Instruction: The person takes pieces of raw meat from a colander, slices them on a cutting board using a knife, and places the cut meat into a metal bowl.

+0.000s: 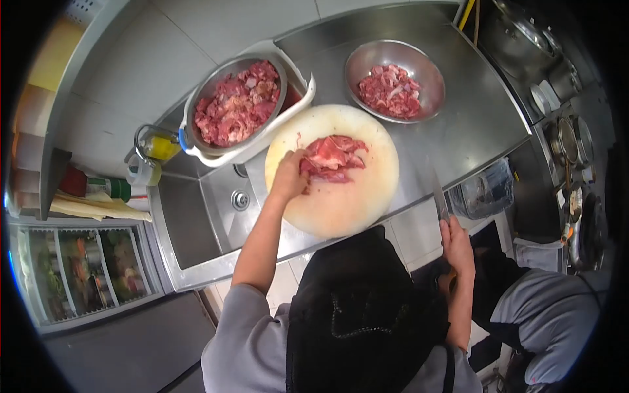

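A piece of raw red meat (329, 157) lies on the round white cutting board (341, 206). My left hand (289, 175) rests at the meat's left edge, its fingers bent against it. Away from the board, past the counter's front edge, my right hand (457, 247) is wrapped round the handle of a knife (440, 196), whose blade points up toward the counter. Behind the board on the right, a steel bowl (429, 72) holds cut meat (389, 92). To the upper left, a larger steel bowl (280, 82) is heaped with meat pieces (237, 105).
The larger bowl sits in a white tub (301, 98) over the steel sink (196, 223). A bottle of yellow liquid (159, 147) stands behind the sink. A co-worker in grey (550, 321) is at the lower right, near a clear plastic container (485, 190). Pans hang at right.
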Available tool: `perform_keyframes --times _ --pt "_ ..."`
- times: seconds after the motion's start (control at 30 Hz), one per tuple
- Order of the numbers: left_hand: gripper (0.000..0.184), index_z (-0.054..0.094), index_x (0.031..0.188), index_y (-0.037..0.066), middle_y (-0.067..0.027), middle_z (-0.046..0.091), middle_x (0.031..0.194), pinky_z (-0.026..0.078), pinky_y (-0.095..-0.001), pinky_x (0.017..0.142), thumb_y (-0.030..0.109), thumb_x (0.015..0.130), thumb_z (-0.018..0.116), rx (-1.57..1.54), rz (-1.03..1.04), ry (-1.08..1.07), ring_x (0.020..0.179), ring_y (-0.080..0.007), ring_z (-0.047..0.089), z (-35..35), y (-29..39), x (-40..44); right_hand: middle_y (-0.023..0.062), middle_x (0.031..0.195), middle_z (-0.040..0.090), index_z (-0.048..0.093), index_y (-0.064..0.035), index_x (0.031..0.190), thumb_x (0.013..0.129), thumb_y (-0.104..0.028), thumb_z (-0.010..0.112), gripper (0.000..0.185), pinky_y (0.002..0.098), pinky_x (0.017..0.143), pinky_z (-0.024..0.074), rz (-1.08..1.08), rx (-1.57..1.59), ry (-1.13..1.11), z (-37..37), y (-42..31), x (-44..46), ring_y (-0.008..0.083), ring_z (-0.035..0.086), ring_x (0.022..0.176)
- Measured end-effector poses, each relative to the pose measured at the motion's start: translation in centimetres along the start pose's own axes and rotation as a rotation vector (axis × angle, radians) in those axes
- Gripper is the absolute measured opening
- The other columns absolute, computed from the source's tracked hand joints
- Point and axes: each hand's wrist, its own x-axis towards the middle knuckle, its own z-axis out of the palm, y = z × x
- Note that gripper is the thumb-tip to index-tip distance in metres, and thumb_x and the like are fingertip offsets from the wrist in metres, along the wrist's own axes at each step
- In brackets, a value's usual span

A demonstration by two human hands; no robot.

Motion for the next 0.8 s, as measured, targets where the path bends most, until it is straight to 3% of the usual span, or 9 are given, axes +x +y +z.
perform_keyframes --times 0.07,0.2,0.27,0.33,0.43,0.53,0.57,0.63,0.8 --pt "0.059 0.064 0.144 0.015 -0.0192 0.058 0.143 0.053 -0.0637 0.106 0.006 0.087 0.076 0.447 0.053 0.048 0.124 -0.0425 0.067 -1.0 -1.4 0.3 0.0325 0.091 0.07 0.058 -0.0046 0.113 0.115 -0.035 0.058 0.03 0.0666 0.079 0.0493 -0.01 -0.011 -0.004 -0.5 -0.8 -0.2 0.0591 0.064 0.09" --pt "0.056 0.065 0.145 0.016 -0.0165 0.061 0.143 0.056 -0.0563 0.105 0.01 0.09 0.075 0.67 0.359 0.361 0.127 -0.0412 0.066 -0.7 2.9 -0.2 0.0316 0.091 0.071 0.058 -0.0051 0.113 0.115 -0.035 0.058 0.03 0.0661 0.079 0.0492 0.035 0.032 -0.035 -0.5 -1.4 -0.5 0.0585 0.065 0.09" --pt "0.056 0.065 0.144 0.016 -0.0161 0.062 0.144 0.055 -0.0514 0.108 0.009 0.09 0.074 0.411 0.351 0.128 0.134 -0.0404 0.061 1.2 5.4 0.7 0.0313 0.092 0.071 0.058 -0.0053 0.113 0.115 -0.035 0.058 0.03 0.0661 0.079 0.049 0.006 0.017 -0.028 -0.2 -1.8 -0.7 0.0585 0.065 0.09" --pt "0.053 0.067 0.143 0.013 -0.019 0.068 0.139 0.056 -0.053 0.106 0.01 0.091 0.074 0.52 0.356 0.144 0.129 -0.0419 0.066 2.7 3.7 2.5 0.0312 0.092 0.071 0.058 -0.0058 0.114 0.115 -0.035 0.059 0.029 0.0665 0.079 0.0485 -0.012 0.001 -0.063 -0.2 -2.2 -0.7 0.0585 0.065 0.09" --pt "0.029 0.07 0.133 0.006 -0.0263 0.076 0.117 0.058 -0.0494 0.097 0.012 0.105 0.062 0.0 0.245 0.27 0.109 -0.0466 0.073 1.7 2.5 4.4 0.0304 0.088 0.071 0.058 -0.0058 0.112 0.115 -0.035 0.059 0.029 0.0667 0.078 0.0482 -0.016 0.017 -0.046 -0.4 -1.9 -1.4 0.0586 0.065 0.089" --pt "0.025 0.07 0.13 0.003 -0.0186 0.078 0.111 0.059 -0.0444 0.092 0.019 0.112 0.063 -0.37 0.011 0.315 0.099 -0.0309 0.077 -1.3 2.7 4.4 0.0295 0.084 0.07 0.058 -0.0057 0.111 0.115 -0.035 0.059 0.029 0.0665 0.077 0.0482 -0.031 0.007 0.033 0.1 -0.3 -1.9 0.0586 0.064 0.087" --pt "0.025 0.07 0.13 0.003 -0.0186 0.078 0.111 0.059 -0.0444 0.092 0.019 0.112 0.063 -0.364 0.012 0.315 0.099 -0.0309 0.077 -2.5 2.6 4.5 0.0295 0.084 0.07 0.058 -0.0057 0.111 0.115 -0.035 0.059 0.029 0.0665 0.077 0.0482 -0.031 0.012 0.032 0.0 -0.2 -2.0 0.0586 0.064 0.087" --pt "0.025 0.07 0.131 0.003 -0.0131 0.077 0.107 0.057 -0.0388 0.088 0.019 0.112 0.065 -0.249 0.253 0.382 0.096 -0.0206 0.072 -5.1 2.8 4.6 0.0293 0.085 0.07 0.057 -0.0061 0.111 0.115 -0.035 0.059 0.029 0.0665 0.077 0.0486 0.061 0.072 -0.043 -0.5 -0.5 -2.1 0.0587 0.064 0.088" --pt "0.025 0.068 0.135 0.004 -0.0069 0.075 0.108 0.056 -0.0304 0.087 0.017 0.114 0.062 -0.306 0.189 0.386 0.098 -0.013 0.069 -9.1 8.6 2.3 0.0292 0.086 0.07 0.057 -0.0047 0.111 0.114 -0.034 0.058 0.03 0.0671 0.076 0.0482 -0.027 0.025 -0.002 -0.4 -0.3 -1.6 0.0585 0.065 0.087"
